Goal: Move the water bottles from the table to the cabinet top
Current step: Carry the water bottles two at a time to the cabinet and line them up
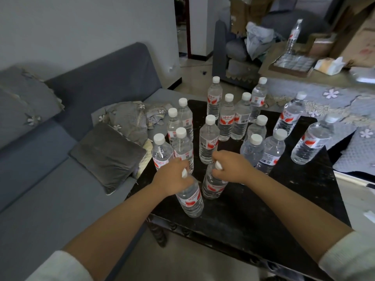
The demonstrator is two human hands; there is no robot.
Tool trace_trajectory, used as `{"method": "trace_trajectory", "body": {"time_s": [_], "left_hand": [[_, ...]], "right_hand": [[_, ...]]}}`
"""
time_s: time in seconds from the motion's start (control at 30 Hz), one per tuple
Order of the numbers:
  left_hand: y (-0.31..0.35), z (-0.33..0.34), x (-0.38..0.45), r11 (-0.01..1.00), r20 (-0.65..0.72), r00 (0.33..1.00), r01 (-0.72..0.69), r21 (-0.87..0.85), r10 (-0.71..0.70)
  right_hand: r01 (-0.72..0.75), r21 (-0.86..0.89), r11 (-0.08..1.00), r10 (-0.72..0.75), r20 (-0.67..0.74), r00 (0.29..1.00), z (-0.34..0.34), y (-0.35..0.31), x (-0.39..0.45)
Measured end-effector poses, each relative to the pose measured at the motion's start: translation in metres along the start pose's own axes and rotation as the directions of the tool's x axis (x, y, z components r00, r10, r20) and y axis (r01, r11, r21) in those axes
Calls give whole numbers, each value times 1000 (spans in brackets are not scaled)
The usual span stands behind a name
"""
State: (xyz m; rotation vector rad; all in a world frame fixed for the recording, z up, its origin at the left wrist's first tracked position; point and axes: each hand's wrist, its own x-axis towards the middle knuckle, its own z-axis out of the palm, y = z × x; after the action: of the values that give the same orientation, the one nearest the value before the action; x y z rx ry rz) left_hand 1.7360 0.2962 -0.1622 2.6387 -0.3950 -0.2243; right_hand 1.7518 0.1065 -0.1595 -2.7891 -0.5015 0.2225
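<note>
Several clear water bottles with white caps and red labels stand on a black table [243,216]. My left hand [174,177] is closed around the neck of the nearest bottle [191,201], which tilts a little. My right hand [231,167] grips the neck of a second bottle [213,185] just to its right. Both caps peek out between my fingers. Another bottle [209,140] stands right behind my hands. One bottle [294,35] stands far back right on a cloth-covered surface [294,82].
A grey sofa [60,159] with cushions [107,157] runs along the table's left side. Cardboard boxes [324,45] and a flat pack of bottles [292,61] sit at the back right. A flowered cloth [355,118] hangs to the right of the table.
</note>
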Motion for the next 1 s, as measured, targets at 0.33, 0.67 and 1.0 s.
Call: {"method": "trace_trajectory", "body": {"time_s": [0.33,0.67,1.0], "left_hand": [[23,8,-3,912,20,972,-229,341,236],[18,-3,11,895,153,924,-378,235,350],[122,23,7,728,321,700,-684,47,638]], "right_hand": [[-93,19,995,95,-136,986,9,2,-3],[-343,84,935,353,-269,896,12,-7,-59],[-722,96,685,708,-320,629,-5,-2,-210]]}}
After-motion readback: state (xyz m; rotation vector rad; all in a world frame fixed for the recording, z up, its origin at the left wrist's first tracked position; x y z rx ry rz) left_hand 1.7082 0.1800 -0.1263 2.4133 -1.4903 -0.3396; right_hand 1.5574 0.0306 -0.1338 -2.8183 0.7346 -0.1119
